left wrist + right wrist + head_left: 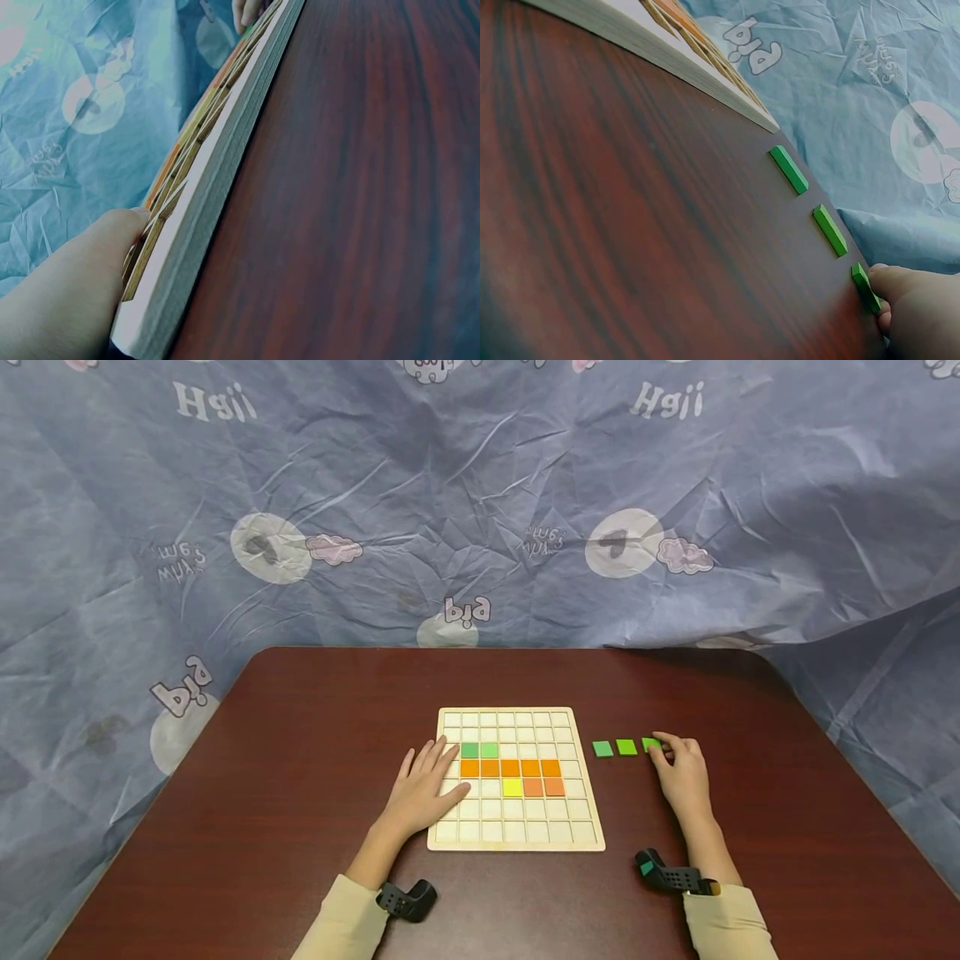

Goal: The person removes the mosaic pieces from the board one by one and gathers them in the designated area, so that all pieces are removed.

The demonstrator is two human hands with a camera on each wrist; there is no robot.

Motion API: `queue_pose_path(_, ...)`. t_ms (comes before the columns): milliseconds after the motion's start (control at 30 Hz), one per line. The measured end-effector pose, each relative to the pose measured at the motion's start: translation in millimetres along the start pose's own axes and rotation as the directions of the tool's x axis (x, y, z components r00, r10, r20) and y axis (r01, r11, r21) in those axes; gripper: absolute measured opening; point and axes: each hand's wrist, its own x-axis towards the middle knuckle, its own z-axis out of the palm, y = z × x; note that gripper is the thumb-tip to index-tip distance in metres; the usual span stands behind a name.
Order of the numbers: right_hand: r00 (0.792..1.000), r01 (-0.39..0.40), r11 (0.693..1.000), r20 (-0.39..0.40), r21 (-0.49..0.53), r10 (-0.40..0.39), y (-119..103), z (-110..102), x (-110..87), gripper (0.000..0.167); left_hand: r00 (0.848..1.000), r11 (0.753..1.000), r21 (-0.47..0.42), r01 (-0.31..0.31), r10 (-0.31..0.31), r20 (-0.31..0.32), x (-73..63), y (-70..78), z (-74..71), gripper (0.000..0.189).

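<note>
A square wooden grid board (517, 847) lies on the table with coloured tiles in some of its cells. My left hand (420, 792) rests spread over the board's left edge, its thumb (120, 225) lying over the grid in the left wrist view. To the right of the board, my right hand (684, 777) pinches a bright green square tile (865, 287) between thumb and fingers. Two more tiles lie in line with it: a lime green tile (626, 747) and a darker green tile (602, 748) nearest the board.
On the board are a row of orange tiles (510, 768), a yellow tile (512, 787), two coral tiles (543, 787) and two green tiles (479, 750). The dark red-brown table (300, 735) ends at a hanging blue-grey printed cloth (480, 527).
</note>
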Motion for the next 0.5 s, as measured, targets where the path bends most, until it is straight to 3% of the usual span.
queue_pose_path(500,1.000,0.018,1.000,-0.012,0.020,-0.018,-8.7,-3.0,-1.1,0.033,1.000,1.000,-0.021,0.004,-0.004,0.012,0.3,0.1,0.0,0.068)
